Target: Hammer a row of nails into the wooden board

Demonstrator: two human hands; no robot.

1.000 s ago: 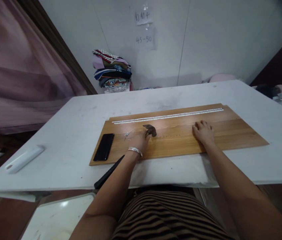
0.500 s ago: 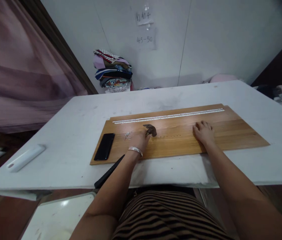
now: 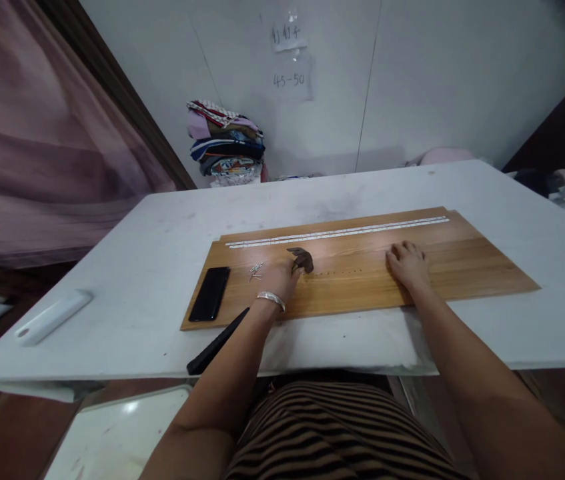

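Note:
My left hand [image 3: 278, 278], with a silver bracelet on the wrist, is closed round a hammer [image 3: 303, 259] just behind its dark head. The black handle runs back under my forearm past the table's front edge. The hammer head rests on a long wooden board [image 3: 472, 267], at the left end of a short row of small nails [image 3: 335, 273] standing in the wood. My right hand [image 3: 407, 265] lies palm down on the board to the right of that row, fingers loosely curled and holding nothing.
A few loose nails [image 3: 255, 269] and a black phone [image 3: 209, 293] lie on the board's left end. Two white strips [image 3: 337, 232] run along its far edge. A white oblong object [image 3: 52, 317] sits on the white table [image 3: 162, 220] at left. Folded cloth [image 3: 225, 143] is stacked by the wall.

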